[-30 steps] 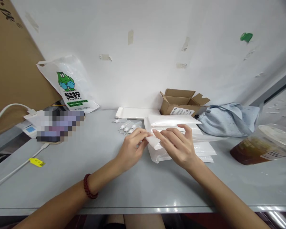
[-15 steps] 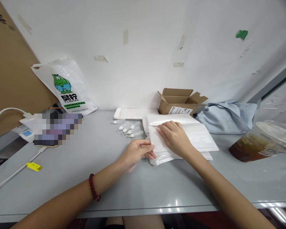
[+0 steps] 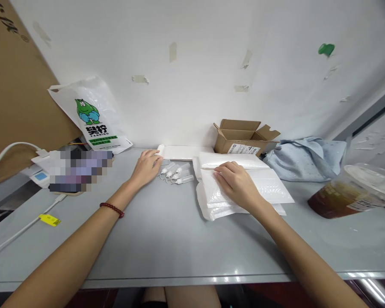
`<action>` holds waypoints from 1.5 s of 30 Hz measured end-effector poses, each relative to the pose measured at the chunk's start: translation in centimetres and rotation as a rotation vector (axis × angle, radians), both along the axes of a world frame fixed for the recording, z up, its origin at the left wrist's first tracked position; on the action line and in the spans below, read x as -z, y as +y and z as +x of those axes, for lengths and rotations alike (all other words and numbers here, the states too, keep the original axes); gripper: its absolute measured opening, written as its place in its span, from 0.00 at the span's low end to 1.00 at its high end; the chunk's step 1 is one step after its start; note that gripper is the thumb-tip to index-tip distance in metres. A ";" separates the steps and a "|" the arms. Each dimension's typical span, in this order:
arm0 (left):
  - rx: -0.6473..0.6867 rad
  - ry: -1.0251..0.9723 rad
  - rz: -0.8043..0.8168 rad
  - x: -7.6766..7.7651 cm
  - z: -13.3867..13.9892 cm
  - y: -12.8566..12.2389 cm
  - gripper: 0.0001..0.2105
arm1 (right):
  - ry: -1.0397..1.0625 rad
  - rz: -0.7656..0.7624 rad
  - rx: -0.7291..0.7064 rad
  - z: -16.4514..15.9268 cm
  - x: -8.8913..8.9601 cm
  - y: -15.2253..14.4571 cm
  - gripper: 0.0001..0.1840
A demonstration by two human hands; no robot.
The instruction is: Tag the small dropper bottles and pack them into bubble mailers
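Observation:
My right hand (image 3: 235, 182) rests on a stack of white bubble mailers (image 3: 269, 186), its fingers curled at the opening edge of the top one. At the back, my left hand (image 3: 146, 167) reaches forward with fingers stretched and apart, over the left end of a flat white package (image 3: 188, 152). Just right of that hand lie several small clear plastic bottles (image 3: 181, 173) with white caps and thin cords. The leftmost bottle is partly covered by the left fingers; whether they touch it I cannot tell.
Behind the mailers stands an open cardboard box (image 3: 240, 137), beside a light blue fabric bag (image 3: 304, 158). A plastic cup of brown drink (image 3: 336, 192) is at right. On the left are a phone (image 3: 83, 171), a white cable (image 3: 25, 229) and a white printed plastic bag (image 3: 93, 115).
My left hand has left the mailer's left edge and moved back and left to the white package and bottles. My right hand stays on the mailers.

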State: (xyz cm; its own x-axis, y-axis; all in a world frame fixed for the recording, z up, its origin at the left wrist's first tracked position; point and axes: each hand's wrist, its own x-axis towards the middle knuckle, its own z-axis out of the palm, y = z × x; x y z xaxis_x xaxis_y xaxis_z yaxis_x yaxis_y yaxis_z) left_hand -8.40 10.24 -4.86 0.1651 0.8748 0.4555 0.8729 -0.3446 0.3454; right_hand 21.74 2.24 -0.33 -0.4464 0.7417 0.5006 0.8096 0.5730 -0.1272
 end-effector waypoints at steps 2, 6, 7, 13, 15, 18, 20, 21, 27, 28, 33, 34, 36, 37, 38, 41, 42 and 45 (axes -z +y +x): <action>-0.023 0.043 -0.066 0.7 -0.2 0.5 0.21 | -0.006 -0.001 0.008 0.0 0.0 0.0 0.14; -0.080 0.056 -0.084 1.4 0.0 0.8 0.24 | -0.024 -0.002 0.024 0.0 0.0 0.0 0.13; -0.087 0.055 -0.073 1.4 0.0 0.8 0.25 | -0.027 -0.002 0.023 0.0 0.0 0.0 0.12; -0.058 0.062 -0.020 1.1 0.2 0.9 0.23 | -0.028 -0.002 0.020 0.0 -0.1 -0.1 0.12; -0.044 0.057 -0.005 1.1 0.2 0.9 0.23 | -0.025 -0.003 0.019 -0.1 -0.1 -0.1 0.12; -0.042 0.062 -0.018 1.2 0.3 0.7 0.23 | -0.029 0.003 0.017 -0.1 -0.1 -0.1 0.12; -0.056 0.072 -0.042 1.2 0.4 0.6 0.23 | -0.034 0.011 0.016 -0.1 0.0 -0.1 0.12; -0.064 0.072 -0.053 1.2 0.4 0.5 0.23 | -0.037 0.014 0.014 -0.1 0.1 -0.1 0.12; -0.098 0.032 -0.051 1.0 0.5 0.4 0.24 | -0.045 0.039 -0.003 0.0 0.2 -0.1 0.12; -0.097 0.032 -0.045 1.0 0.5 0.4 0.24 | -0.045 0.039 -0.001 0.0 0.2 -0.1 0.12; -0.095 0.017 -0.004 0.9 0.6 0.4 0.22 | -0.046 0.040 0.010 0.0 0.2 0.0 0.11; -0.095 0.011 0.012 0.9 0.7 0.3 0.21 | -0.044 0.044 0.009 0.0 0.2 0.0 0.11; -0.096 -0.006 0.052 0.6 0.8 0.2 0.20 | -0.041 0.047 0.008 0.0 0.2 0.0 0.11; -0.102 -0.017 0.073 0.5 0.9 0.1 0.19 | -0.041 0.046 0.010 0.0 0.2 0.0 0.11; -0.113 -0.029 0.090 0.3 0.9 0.0 0.19 | -0.043 0.043 0.011 0.0 0.2 0.0 0.11; -0.147 -0.073 0.113 -0.2 1.1 -0.4 0.17 | -0.053 0.036 0.016 0.1 0.2 0.0 0.12; -0.152 -0.090 0.118 -0.4 1.2 -0.6 0.17 | -0.055 0.035 0.017 0.1 0.2 0.0 0.12; -0.155 -0.144 0.148 -1.0 1.3 -1.1 0.15 | -0.054 0.034 0.014 0.1 0.1 -0.1 0.11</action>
State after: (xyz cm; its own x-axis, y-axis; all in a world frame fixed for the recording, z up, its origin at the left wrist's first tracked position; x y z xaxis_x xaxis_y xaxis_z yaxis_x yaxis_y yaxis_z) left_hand -7.08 9.16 -3.86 -0.0416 0.8069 0.5892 0.8649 -0.2661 0.4256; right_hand 21.86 2.19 -0.47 -0.4633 0.7309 0.5011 0.8226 0.5651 -0.0638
